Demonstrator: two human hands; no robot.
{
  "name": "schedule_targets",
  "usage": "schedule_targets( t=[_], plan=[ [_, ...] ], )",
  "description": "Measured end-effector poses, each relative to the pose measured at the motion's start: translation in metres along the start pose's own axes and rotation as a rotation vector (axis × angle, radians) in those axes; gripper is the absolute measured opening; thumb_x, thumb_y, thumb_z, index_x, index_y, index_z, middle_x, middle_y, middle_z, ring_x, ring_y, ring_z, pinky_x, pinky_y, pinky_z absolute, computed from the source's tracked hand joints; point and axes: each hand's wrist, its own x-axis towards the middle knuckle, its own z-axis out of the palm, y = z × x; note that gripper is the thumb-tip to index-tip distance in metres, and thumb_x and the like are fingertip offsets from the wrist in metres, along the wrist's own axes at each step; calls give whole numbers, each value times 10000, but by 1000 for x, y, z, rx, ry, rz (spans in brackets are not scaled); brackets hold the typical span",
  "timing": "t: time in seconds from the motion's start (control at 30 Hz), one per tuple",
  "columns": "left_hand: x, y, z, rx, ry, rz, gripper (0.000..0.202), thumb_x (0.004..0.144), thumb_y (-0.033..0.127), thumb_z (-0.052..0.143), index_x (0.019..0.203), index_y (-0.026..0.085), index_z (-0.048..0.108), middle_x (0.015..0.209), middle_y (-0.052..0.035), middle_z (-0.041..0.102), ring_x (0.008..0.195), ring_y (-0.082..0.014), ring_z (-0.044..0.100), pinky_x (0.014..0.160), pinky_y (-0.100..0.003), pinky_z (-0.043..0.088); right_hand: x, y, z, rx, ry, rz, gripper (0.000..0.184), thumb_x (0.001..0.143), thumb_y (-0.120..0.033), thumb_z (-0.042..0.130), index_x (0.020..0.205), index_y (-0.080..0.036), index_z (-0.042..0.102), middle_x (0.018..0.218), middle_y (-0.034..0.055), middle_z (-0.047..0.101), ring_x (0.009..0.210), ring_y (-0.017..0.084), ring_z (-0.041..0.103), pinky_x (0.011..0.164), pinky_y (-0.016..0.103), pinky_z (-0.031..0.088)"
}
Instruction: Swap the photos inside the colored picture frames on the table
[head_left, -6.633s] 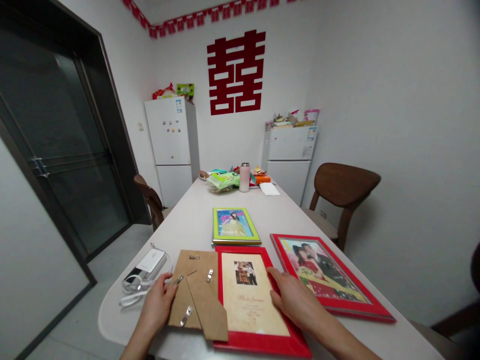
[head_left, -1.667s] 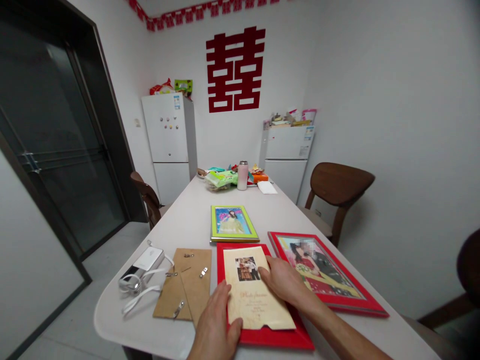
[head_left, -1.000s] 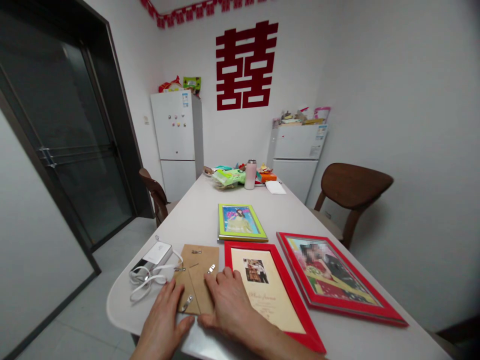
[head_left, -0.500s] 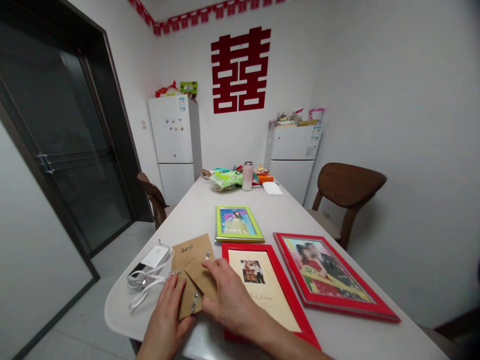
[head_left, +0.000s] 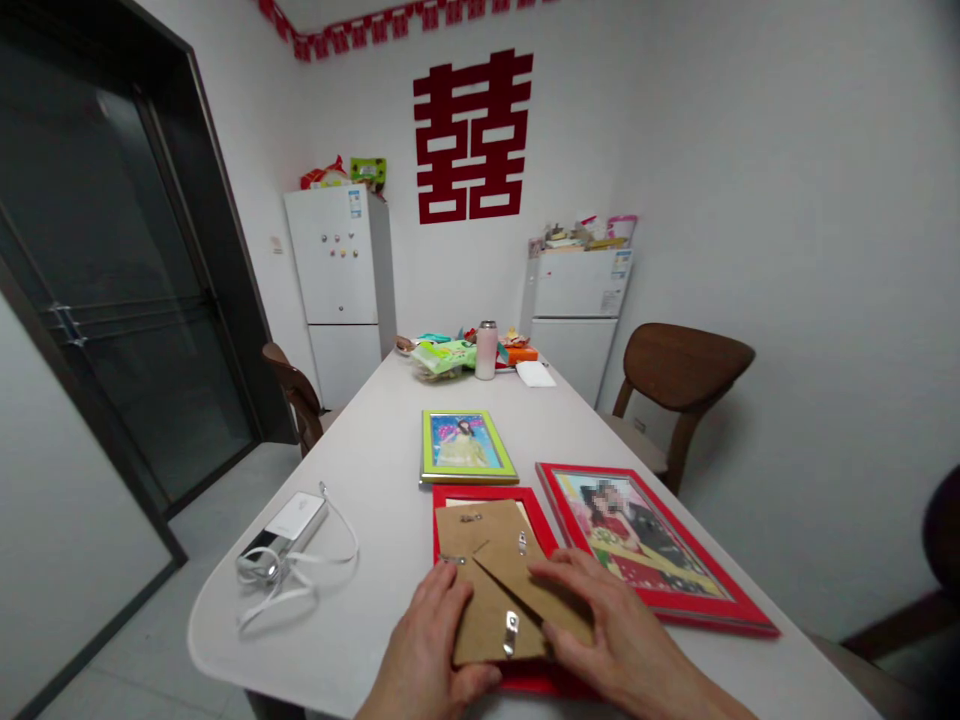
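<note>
A brown picture frame backing board [head_left: 480,610], with metal hangers and clips on it and a partly raised stand flap [head_left: 551,590], is over the front red picture frame [head_left: 444,500]. My left hand [head_left: 431,640] grips the board's left and near edge, thumb along the bottom. On the other side, my right hand [head_left: 611,625] holds the right edge and the flap. The board hides most of that frame. Right of it lies another red picture frame [head_left: 739,610] with a couple's photo. Beyond is a smaller green picture frame [head_left: 429,450].
At the table's left lies a white power bank [head_left: 296,518] with a looped white cable [head_left: 304,563]. A pink bottle [head_left: 486,352] stands among snack bags [head_left: 444,357] at the far end. Wooden chairs [head_left: 686,365] flank the white table [head_left: 375,470].
Both hands have carried the backing board rightward, from beside the power bank and cable to over the front red frame. The view has shifted slightly.
</note>
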Motion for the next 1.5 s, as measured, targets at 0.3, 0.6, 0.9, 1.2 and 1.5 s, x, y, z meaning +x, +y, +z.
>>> schedule_targets(
  t=[0.3,0.6,0.9,1.2,1.5],
  plan=[
    [20,19,-4,14,-139,-126,616,535,259,675,1116,147,504,1262,-170,388,1171,-313,336,967,-516,226,-4,30,11,-68,53,15,345,644,-273,496,953,-157,598,1051,104,506,968,214,485,875,323,360],
    [21,18,-2,61,-121,-33,469,610,308,636,1053,175,559,1185,-149,487,1099,-306,436,935,-500,304,-9,34,19,-189,45,-10,377,627,-251,505,981,-162,600,1035,104,524,987,232,450,890,356,340],
    [19,9,7,292,-72,9,343,702,136,494,1040,139,553,1140,-113,545,1042,-221,507,896,-381,414,-2,34,27,-293,24,-56,397,615,-237,495,991,-152,590,1009,105,518,939,226,453,855,372,348],
    [10,6,5,273,-145,79,614,641,523,548,1084,100,514,1235,-176,435,1132,-290,402,929,-450,357,7,38,23,-295,18,-96,310,686,-247,477,969,-171,578,949,89,510,877,200,455,795,333,367],
    [17,24,-8,269,-296,-52,689,566,458,628,1133,102,466,1275,-163,381,1168,-295,350,979,-514,221,37,41,30,-546,106,-82,304,784,-337,384,1003,-188,532,955,104,489,886,238,434,731,359,355]
  ],
)
